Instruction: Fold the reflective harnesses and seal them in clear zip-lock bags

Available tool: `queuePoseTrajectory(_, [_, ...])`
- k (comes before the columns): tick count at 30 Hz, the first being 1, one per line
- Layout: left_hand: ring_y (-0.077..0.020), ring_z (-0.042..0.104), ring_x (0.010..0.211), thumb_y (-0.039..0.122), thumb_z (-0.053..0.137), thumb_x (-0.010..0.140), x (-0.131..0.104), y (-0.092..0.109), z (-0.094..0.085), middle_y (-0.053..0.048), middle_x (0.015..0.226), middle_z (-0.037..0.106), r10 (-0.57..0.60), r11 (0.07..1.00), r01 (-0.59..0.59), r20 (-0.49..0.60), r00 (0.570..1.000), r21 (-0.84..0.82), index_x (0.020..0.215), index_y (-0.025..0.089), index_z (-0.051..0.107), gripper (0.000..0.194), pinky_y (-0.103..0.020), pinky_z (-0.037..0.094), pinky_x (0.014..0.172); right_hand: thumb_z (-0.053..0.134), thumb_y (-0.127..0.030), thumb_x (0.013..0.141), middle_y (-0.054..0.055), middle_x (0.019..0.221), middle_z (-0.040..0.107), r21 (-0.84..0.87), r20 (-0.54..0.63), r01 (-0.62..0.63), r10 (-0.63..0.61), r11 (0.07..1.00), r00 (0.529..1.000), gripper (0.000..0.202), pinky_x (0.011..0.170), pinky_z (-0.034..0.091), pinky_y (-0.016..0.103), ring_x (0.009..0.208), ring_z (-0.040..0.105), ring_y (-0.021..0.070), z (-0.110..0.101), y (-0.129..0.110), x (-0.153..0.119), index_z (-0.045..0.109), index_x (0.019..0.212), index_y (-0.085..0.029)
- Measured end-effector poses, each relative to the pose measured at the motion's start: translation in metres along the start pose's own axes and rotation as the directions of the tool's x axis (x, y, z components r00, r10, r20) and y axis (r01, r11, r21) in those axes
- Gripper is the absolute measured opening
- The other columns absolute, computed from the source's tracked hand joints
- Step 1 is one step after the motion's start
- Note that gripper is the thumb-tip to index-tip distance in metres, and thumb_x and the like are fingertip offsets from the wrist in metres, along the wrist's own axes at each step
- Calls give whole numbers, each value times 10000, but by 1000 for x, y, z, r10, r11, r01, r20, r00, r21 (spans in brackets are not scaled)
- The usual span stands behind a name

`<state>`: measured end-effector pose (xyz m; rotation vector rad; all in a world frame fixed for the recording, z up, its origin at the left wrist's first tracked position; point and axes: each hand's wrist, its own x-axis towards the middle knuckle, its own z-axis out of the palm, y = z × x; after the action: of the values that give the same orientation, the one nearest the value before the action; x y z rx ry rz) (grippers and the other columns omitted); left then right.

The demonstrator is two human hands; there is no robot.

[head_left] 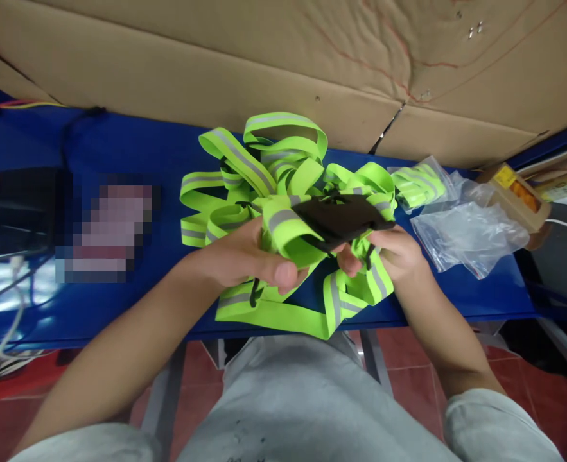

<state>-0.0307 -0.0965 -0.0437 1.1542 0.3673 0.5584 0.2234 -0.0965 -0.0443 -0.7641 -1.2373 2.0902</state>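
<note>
A heap of neon green straps (237, 160) with grey reflective stripes and black buckles lies on the blue table. Above its front part, my left hand (259, 260) is closed around a looped green strap, thumb on the near side. My right hand (392, 250) is closed on the straps at the right, beside a black piece (338, 218) that spans the space between both hands. Some of its fingers are hidden behind the straps. One strap loop hangs down near the table's front edge.
On the right lie clear plastic bags (471, 234), a bagged green strap (420, 183) and a small cardboard box (517, 196). A black device (20, 212) with cables and a pixelated object (112, 228) are at left. Brown cardboard (191, 70) stands behind the blue table (167, 321).
</note>
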Motion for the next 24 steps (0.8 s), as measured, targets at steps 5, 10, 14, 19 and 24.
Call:
queuePoseTrajectory(5, [-232, 716, 889, 621, 790, 848, 7, 4, 9, -91, 972, 734, 125, 989, -119, -69, 990, 87, 1047, 180, 724, 488, -370, 609, 805, 729, -770, 725, 79, 750, 705, -98, -92, -38, 29, 994, 995, 594, 679, 622, 456, 773, 737, 279, 15, -6, 1, 663, 862, -196])
queuePoseTrajectory(10, [-188, 709, 768, 525, 831, 841, 12, 1, 11, -54, 897, 736, 126, 978, -76, -267, 955, 193, 991, 151, 742, 413, -330, 607, 731, 671, -798, 757, 154, 946, 754, -193, -116, -1, -21, 981, 993, 643, 812, 624, 537, 1085, 736, 361, 22, 0, 8, 697, 936, -181])
queuePoseTrajectory(14, [-212, 734, 897, 437, 832, 854, 14, -8, 9, -45, 962, 769, 195, 930, -37, -405, 893, 366, 1006, 165, 767, 318, -350, 614, 851, 705, -728, 798, 117, 914, 757, -184, -217, 16, -57, 983, 974, 554, 819, 639, 531, 1074, 744, 351, 18, 11, 10, 689, 964, -201])
queuePoseTrajectory(19, [-216, 720, 1014, 368, 769, 915, 18, -19, 13, -40, 1038, 785, 344, 864, -53, -509, 789, 501, 990, 177, 785, 206, -360, 577, 1005, 698, -635, 907, 50, 983, 763, -381, -342, 113, -254, 917, 905, 394, 942, 623, 473, 1076, 735, 281, 14, 23, 13, 706, 985, -249])
queuePoseTrajectory(24, [-222, 711, 1120, 300, 737, 925, 19, -20, 16, -28, 1106, 784, 412, 827, -78, -504, 760, 557, 1025, 205, 792, 148, -386, 523, 1135, 587, -653, 975, 48, 983, 749, -761, -313, 185, -602, 622, 735, 436, 1042, 573, 491, 1095, 695, 277, 16, 32, 16, 723, 879, -250])
